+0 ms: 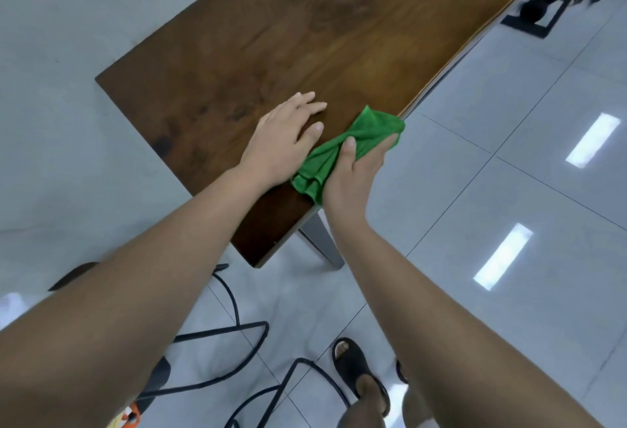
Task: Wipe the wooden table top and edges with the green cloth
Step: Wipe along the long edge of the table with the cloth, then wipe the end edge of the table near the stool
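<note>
Right hand [353, 173] clamped on bunched green cloth [342, 153] at near-right edge of wooden table [271, 37], left hand [281, 139] flat on top w/ nothing held; prob mid-job, can't tell what's wiped.
</note>
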